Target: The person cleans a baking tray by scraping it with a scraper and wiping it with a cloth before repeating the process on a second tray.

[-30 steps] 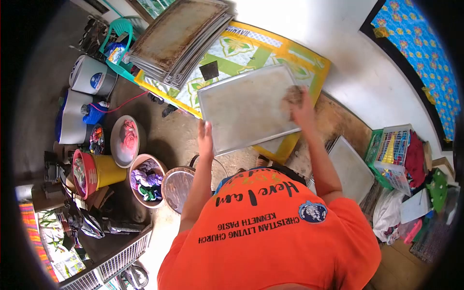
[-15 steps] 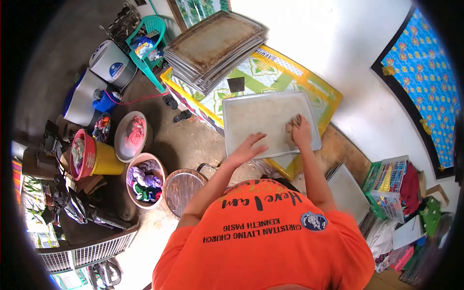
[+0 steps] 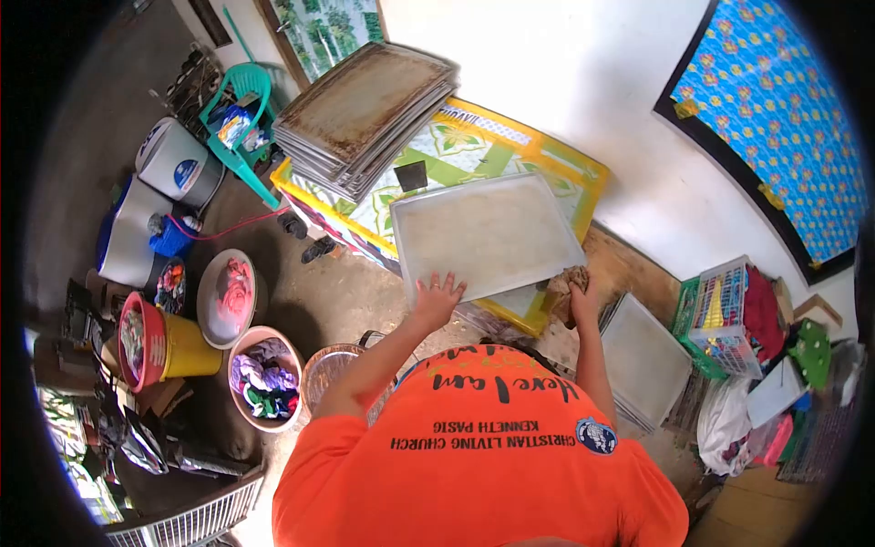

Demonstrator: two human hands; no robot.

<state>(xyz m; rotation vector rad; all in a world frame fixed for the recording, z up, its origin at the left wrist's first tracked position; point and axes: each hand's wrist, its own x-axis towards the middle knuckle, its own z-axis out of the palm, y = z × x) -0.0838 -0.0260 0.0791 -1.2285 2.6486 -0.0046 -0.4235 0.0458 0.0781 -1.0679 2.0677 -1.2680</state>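
A flat metal baking tray (image 3: 492, 223) lies on the table, its near edge toward me. My left hand (image 3: 439, 303) rests at its near left corner, fingers spread over the rim. At the near right corner, my right hand (image 3: 581, 301) is closed around a crumpled brown rag (image 3: 569, 281), which touches the tray's corner. A small dark square piece (image 3: 411, 176) lies on the tablecloth just beyond the tray.
A tall stack of stained trays (image 3: 365, 109) stands on the patterned tablecloth (image 3: 460, 139). More trays (image 3: 647, 356) lean low at my right, beside plastic crates (image 3: 723, 314). Laundry basins (image 3: 228, 299), a yellow bucket (image 3: 193, 349) and a round wooden stool (image 3: 337, 369) are at left.
My right hand has moved with the rag from the tray's surface to its near right corner. My left hand has come down onto the near left edge. The view has shifted slightly.
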